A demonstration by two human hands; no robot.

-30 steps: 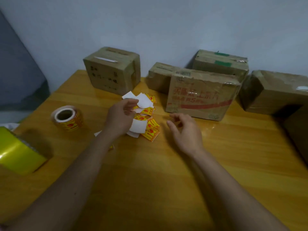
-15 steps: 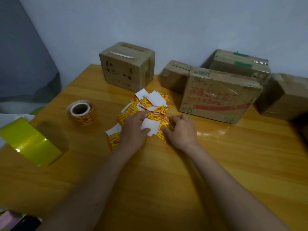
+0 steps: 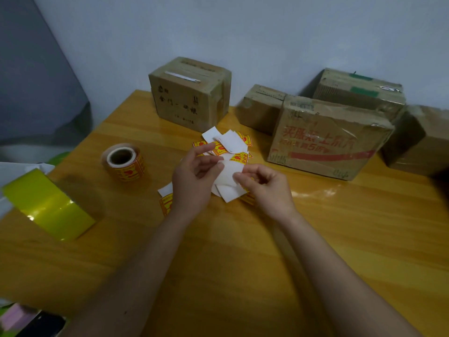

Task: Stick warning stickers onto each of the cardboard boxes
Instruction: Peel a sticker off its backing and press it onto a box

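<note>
A heap of cut yellow-and-red warning stickers (image 3: 239, 158), some lying white side up, sits mid-table. My left hand (image 3: 194, 181) and my right hand (image 3: 263, 184) both pinch one sticker (image 3: 229, 175), white backing towards me, just above the heap. Several cardboard boxes line the wall: a cube-shaped one (image 3: 189, 93), a small one (image 3: 261, 107), a wide one with red print (image 3: 328, 139), one behind it (image 3: 359, 92) and one at the far right (image 3: 422, 139).
A roll of the same stickers (image 3: 124, 161) stands left of the heap. A big roll of yellow tape (image 3: 48, 205) lies at the table's left edge. The wooden table (image 3: 230, 263) stretches towards me. A dark object (image 3: 46, 324) pokes in at the bottom left.
Both hands pressed on the heap half a second ago; now they have lifted one sticker between them. The view has shifted left and closer to the table.
</note>
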